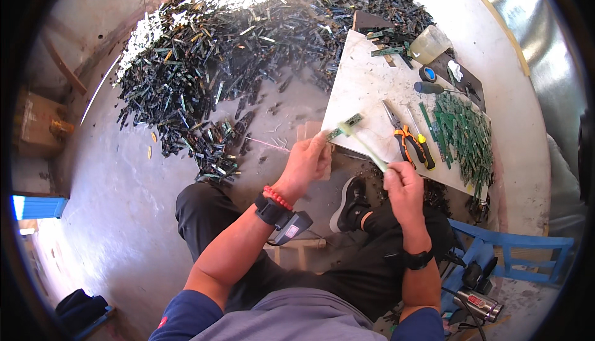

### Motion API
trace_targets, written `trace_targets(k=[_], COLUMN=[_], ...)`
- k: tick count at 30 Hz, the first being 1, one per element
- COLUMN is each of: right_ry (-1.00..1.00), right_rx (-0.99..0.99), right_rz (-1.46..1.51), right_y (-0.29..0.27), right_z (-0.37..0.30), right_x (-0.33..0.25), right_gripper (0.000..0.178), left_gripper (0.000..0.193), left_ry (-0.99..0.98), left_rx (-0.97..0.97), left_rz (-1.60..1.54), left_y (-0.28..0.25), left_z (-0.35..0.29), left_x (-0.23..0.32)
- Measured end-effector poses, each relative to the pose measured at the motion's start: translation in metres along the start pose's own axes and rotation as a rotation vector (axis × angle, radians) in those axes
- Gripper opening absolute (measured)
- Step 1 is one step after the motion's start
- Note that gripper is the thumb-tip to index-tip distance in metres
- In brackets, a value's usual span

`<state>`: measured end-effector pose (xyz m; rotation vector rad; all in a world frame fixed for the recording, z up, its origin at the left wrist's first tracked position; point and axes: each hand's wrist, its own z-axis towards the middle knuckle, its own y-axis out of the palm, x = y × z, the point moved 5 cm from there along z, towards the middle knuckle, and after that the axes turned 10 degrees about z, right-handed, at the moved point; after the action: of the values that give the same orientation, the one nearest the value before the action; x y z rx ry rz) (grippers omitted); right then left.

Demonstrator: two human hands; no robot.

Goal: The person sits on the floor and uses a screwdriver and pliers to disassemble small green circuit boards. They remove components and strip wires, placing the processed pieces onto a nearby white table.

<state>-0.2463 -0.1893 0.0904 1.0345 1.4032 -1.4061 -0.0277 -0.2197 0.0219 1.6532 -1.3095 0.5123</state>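
My left hand pinches one end of a narrow green circuit board strip, held over the left edge of the white board. In my right hand is a pale green toothbrush, gripped by its handle. The bristle end meets the strip, or lies just over it; which one I cannot tell. Right of the brush, pliers with orange and black handles lie on the white board. A yellow and black screwdriver lies against them. Many green strips are heaped at the board's right side.
A large pile of dark strips covers the floor ahead. On the board's far side are a cloudy plastic container, blue-cored tape and a dark-handled screwdriver. A blue chair stands at right, with a heat gun beside it.
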Motion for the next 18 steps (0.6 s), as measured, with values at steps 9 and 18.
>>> trace_targets(k=[9,18], right_ry=[0.157,0.164], right_rx=[-0.004,-0.127], right_rz=[0.066,0.133], right_y=[0.002,-0.002], right_z=[0.003,0.001], right_x=[0.024,0.007], right_gripper=[0.018,0.017], left_gripper=[0.036,0.033], left_ry=[-0.128,-0.07], left_rx=[-0.125,-0.111], left_rz=[-0.212,-0.159], left_y=[0.003,0.001], left_z=[-0.002,0.0], left_x=[0.001,0.0])
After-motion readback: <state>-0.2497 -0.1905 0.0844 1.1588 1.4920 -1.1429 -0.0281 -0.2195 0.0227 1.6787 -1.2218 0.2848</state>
